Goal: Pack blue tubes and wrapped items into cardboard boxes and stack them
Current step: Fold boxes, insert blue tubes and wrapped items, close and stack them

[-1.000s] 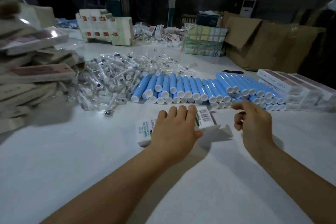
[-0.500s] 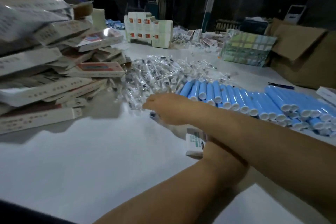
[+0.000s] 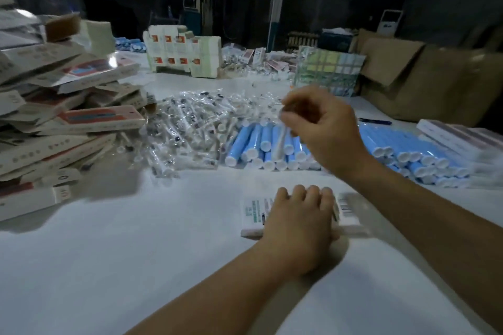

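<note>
Box (image 3: 253, 215) mostly under left hand (image 3: 299, 223)

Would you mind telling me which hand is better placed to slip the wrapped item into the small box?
The right hand: it already pinches a wrapped item above the blue tubes, while the left hand lies over the small box, steadying it.

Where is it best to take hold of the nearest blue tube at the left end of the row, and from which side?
Probably by its white cap end: the blue tube lies flat, cap toward the person, open on its left. Come from the front and pinch across the barrel just behind the cap. The right hand already holds a wrapped item.
</note>
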